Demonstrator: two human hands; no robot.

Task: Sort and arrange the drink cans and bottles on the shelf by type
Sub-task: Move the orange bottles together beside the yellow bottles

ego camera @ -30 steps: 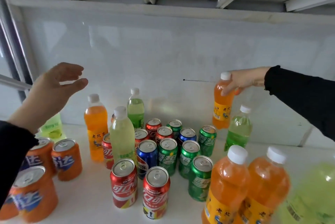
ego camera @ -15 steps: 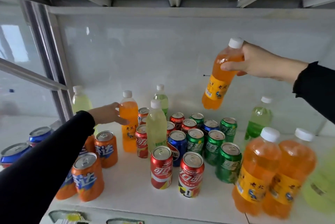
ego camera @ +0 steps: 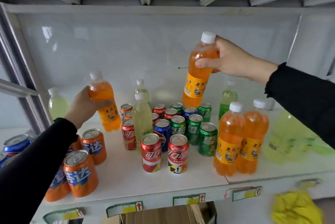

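Both hands grip orange soda bottles lifted clear of the shelf (ego camera: 126,178). Right hand (ego camera: 233,59) curls its fingers and thumb round the shoulder of the right orange bottle (ego camera: 198,73), just under its white cap, and holds it high above the far cluster of cans, tilted with its base leaning left. Left hand (ego camera: 85,105) wraps round the upper body of the left orange bottle (ego camera: 106,104), which tilts with its base toward the right, raised at the left of the cluster.

On the white shelf, two red cola cans (ego camera: 164,152) stand nearest the front edge in the middle. Behind them sit blue cans (ego camera: 162,132), more red ones and a group of green cans (ego camera: 194,129) on the right. A pale yellow-green bottle (ego camera: 141,117) stands upright among the cans, with another behind it. At the near left stand orange cans (ego camera: 87,158), partly behind the black sleeve. At the right, two standing orange bottles (ego camera: 239,138) touch side by side; blurred green bottles lie further right. Another pale bottle stands at the far left.
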